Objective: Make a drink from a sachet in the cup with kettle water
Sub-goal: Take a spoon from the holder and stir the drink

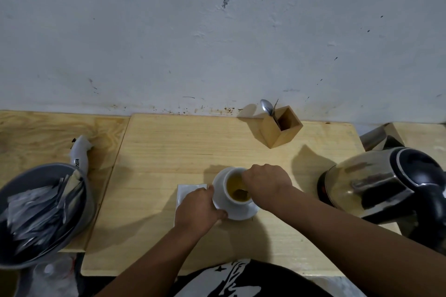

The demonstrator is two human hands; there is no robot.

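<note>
far left there's a grey bowl full of sachets on the side table, well apart from the action, with a white handle-looking thing just behind it. moving in, a white napkin or empty packet lies flat on the wooden table, partly under the left hand. that hand is curled onto the left edge of the saucer, fingers pinching the rim, so it looks like it's just steadying things.

the cup sits upright on the saucer, dead centre, already holding yellowish-brown liquid. the right hand is directly over the cup's right rim, closed into a narrow pinch around a spoon whose bowl is down in the drink near the front side. the handle is hidden under the hand, so i can't tell its exact angle, but it seems to run up and to the right toward the knuckles. my guess: stirring stage, nearly done.

behind, a wooden holder by the wall has another spoon sticking out. far right is the kettle, near the right forearm, untouched.
</note>
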